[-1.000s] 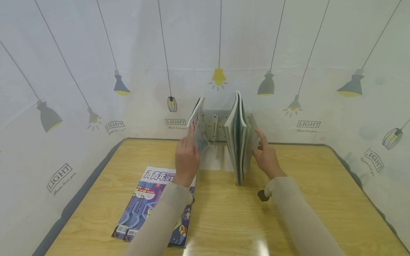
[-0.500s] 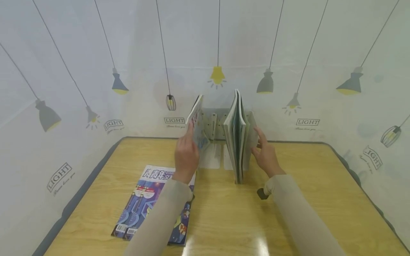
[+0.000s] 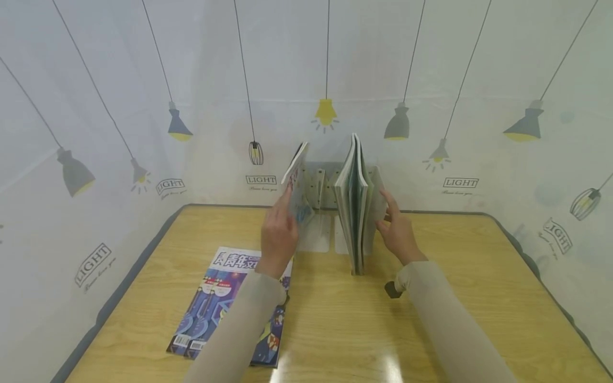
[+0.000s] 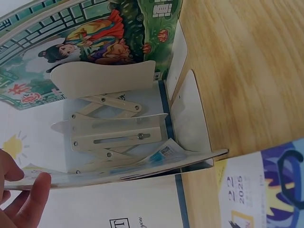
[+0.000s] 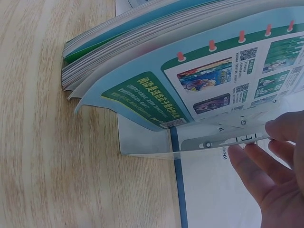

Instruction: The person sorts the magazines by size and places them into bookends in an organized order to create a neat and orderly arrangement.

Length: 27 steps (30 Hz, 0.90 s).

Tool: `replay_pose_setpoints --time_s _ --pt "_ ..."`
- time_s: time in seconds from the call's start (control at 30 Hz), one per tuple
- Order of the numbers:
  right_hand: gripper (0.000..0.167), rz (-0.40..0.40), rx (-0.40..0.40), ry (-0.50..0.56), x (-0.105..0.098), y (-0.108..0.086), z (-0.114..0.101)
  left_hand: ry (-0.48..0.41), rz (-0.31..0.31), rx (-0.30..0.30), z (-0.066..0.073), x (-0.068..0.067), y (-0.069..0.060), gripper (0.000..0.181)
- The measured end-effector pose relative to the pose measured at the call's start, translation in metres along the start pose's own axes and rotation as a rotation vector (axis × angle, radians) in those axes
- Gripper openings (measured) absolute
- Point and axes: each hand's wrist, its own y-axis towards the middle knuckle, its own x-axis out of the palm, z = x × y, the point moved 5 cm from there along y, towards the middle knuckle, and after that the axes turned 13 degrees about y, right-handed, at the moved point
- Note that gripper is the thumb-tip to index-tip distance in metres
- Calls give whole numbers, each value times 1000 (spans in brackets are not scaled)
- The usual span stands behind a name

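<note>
My L hand [image 3: 279, 234], index pointing up & away, pinches the near edge of a thin upright mag [image 3: 297, 194]; can't tell if the stand's L end panel's in the grip too. R hand [image 3: 398, 234] pinches the R end panel [image 3: 379, 213], thumb inside, fingers outside. Btwn both hands: expanding book stand [image 3: 313, 239] on the desk [image 3: 335, 330], w/ thin mag at L end & thicker upright stack [image 3: 351, 213] just L of R hand. Flat mags [image 3: 206, 314] lie nearer me than L hand, partly hidden by that forearm.
</note>
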Motion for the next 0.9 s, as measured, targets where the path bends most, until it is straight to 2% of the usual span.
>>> replay_pose_setpoints --time_s 0.27,0.5,0.9 --pt "87 2 -15 7 0 0 -1 -7 -42 -25 -2 2 -9 68" --pt "88 2 -7 10 0 -1 -2 -25 -1 -11 -3 -3 -12 69" --pt "88 6 -4 15 -1 -1 -4 -30 89 47 -8 -16 -19 57"
